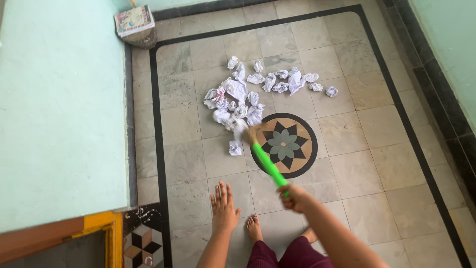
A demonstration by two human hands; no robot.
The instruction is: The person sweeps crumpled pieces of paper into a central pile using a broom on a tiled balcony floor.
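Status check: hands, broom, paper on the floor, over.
Right hand gripping green-handled broom; left hand open, empty, fingers spread. Broom head at edge of crumpled paper pile. One stray ball near the bristles. Nothing in the way.

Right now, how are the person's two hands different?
The right hand is closed around the green plastic broom handle; the left hand holds nothing. The left hand is spread flat, fingers open; the right hand is curled into a fist. Both reach forward above the tiled floor.

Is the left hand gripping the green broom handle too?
No, the left hand is open and empty, fingers spread above the floor, while only the right hand grips the green broom handle.
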